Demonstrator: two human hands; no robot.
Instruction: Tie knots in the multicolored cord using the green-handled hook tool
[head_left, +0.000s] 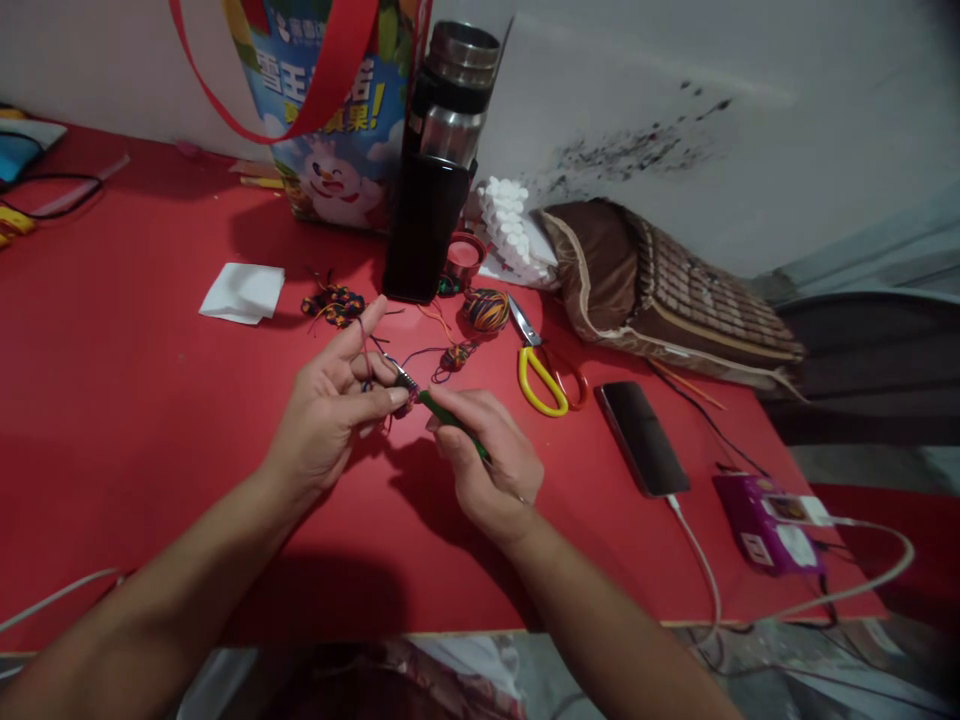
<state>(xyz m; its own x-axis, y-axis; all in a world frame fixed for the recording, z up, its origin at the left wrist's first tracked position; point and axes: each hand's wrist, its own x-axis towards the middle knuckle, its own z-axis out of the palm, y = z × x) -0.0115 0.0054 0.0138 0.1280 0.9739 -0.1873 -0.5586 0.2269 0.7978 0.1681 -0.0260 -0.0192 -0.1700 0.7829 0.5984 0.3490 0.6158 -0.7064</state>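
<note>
My left hand (334, 400) pinches thin multicoloured thread (367, 350) between thumb and fingers, a strand looping over the index finger. My right hand (487, 460) is closed round a green-handled tool (450, 415) whose metal tip (405, 380) points at the thread in my left fingers. Both hands hover just above the red table (135, 400). More thread trails from my left hand to a small knotted bundle (456, 356) behind.
Behind the hands lie a thread ball (486, 309), another thread bundle (334, 303), yellow-handled scissors (538, 370), a black flask (439, 160), a printed bag (330, 110) and a white tissue (244, 292). A charging phone (642, 437) and purple box (765, 522) lie right.
</note>
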